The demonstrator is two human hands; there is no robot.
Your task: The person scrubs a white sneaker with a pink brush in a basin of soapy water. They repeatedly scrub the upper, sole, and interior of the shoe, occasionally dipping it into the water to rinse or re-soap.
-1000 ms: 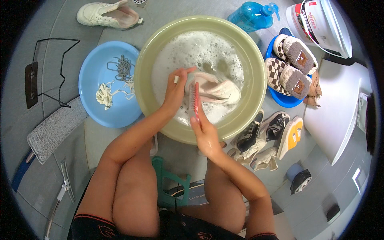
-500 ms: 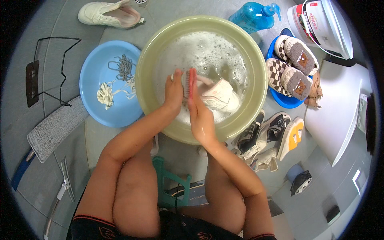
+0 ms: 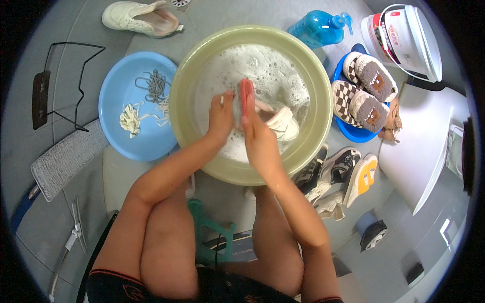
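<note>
Olive-green plastic basin (image 3: 326, 101), round, on the floor, holding foamy water (image 3: 262, 63); one white lace-less sneaker (image 3: 287, 126) partly sunk in it, toe to the right, its other end at the hands. Red-backed scrubbing brush (image 3: 247, 93), clamped in the right hand (image 3: 261, 146), over the sneaker's left end. Left hand (image 3: 220, 118), ringed, just beside the brush, near that same end; whether it grips the sneaker cannot be told.

To the left: light-blue basin (image 3: 113, 101) with grey shoelaces (image 3: 153, 87) and white shoelaces (image 3: 130, 120). Upper left: second white sneaker (image 3: 134, 20), lying on the floor. Upper right: blue pump bottle (image 3: 313, 30); white lidded bucket (image 3: 404, 45). To the right: checked slippers (image 3: 371, 83) with bear motifs, set in a deep-blue basin (image 3: 359, 134). Between the person's legs: green plastic stool (image 3: 227, 242)
</note>
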